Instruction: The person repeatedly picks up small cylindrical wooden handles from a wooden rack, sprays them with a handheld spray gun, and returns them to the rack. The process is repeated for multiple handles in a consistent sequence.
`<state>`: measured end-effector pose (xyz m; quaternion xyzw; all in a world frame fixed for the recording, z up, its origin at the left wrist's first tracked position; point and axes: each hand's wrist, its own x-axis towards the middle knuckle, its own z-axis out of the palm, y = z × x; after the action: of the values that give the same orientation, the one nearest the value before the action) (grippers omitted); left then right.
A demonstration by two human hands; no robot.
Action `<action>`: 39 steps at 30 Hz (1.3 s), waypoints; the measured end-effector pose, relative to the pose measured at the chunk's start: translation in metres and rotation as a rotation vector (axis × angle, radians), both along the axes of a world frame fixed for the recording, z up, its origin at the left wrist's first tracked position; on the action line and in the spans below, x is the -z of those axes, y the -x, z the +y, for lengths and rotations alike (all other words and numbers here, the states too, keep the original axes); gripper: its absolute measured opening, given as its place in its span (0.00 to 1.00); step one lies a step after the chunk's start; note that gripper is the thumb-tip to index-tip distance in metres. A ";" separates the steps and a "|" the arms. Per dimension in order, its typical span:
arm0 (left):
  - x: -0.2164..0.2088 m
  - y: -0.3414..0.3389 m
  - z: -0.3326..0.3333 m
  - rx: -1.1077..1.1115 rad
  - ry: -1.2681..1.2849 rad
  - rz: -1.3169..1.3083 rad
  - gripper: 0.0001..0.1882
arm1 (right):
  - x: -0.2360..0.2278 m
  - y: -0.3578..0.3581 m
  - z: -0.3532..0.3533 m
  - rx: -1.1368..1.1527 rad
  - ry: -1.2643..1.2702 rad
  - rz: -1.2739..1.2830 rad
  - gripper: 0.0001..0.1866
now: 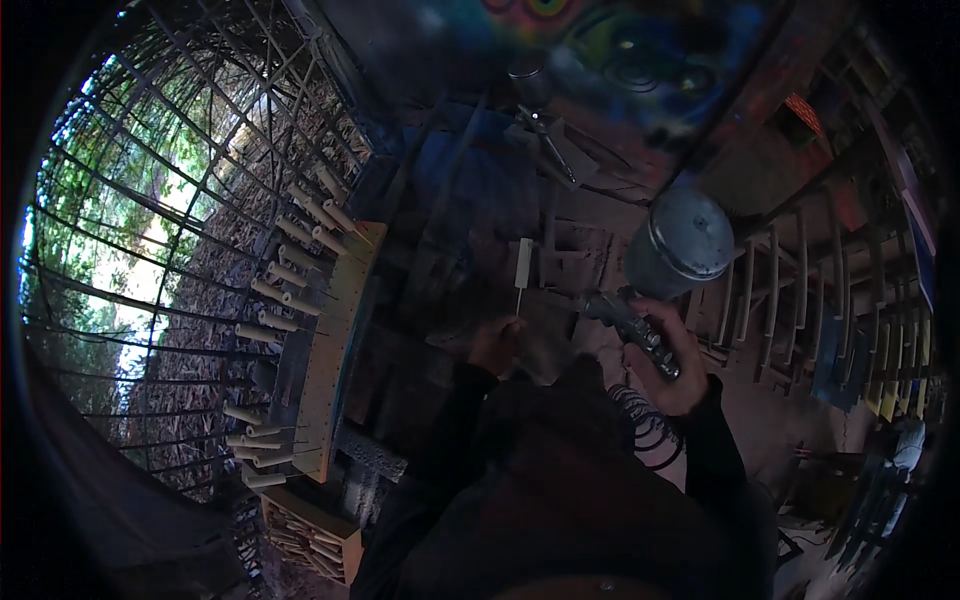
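My left hand (497,346) is closed around the lower end of a thin rod (519,302). A pale, slim wooden-looking cylinder (523,263) stands upright on the rod's tip. To its right, my right hand (677,352) is wrapped around a metal spray gun (640,334), whose front end points left toward the cylinder. A round lidded metal cup (682,242) sits just beyond the gun; the dim light hides where they join. Below my right hand hangs a dark coiled hose (652,432).
At left, a board (340,345) carries several similar pale cylinders (287,275) on thin rods, beside a wire-mesh opening. A wooden box of sticks (312,540) stands below it. A shiny metal tool (546,140) is at the back. Slatted racks (800,270) line the right side.
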<state>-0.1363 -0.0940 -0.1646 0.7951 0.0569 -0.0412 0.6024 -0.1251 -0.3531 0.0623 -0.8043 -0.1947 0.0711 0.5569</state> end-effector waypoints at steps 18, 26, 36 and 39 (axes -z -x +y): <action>0.002 0.002 0.007 -0.100 -0.108 -0.013 0.10 | -0.004 0.001 0.002 -0.047 0.041 -0.055 0.25; 0.007 0.002 0.010 -0.121 -0.103 -0.017 0.11 | -0.007 0.002 0.002 -0.004 -0.003 0.068 0.25; -0.004 0.000 0.012 -0.131 -0.082 0.021 0.10 | -0.003 0.004 -0.002 -0.093 0.038 0.022 0.25; -0.008 0.000 0.014 -0.120 -0.090 0.002 0.09 | -0.008 0.005 0.000 -0.077 0.004 0.075 0.24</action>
<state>-0.1365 -0.0802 -0.1564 0.8166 0.1068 -0.0030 0.5672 -0.1302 -0.3533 0.0702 -0.7941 -0.2043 0.1233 0.5590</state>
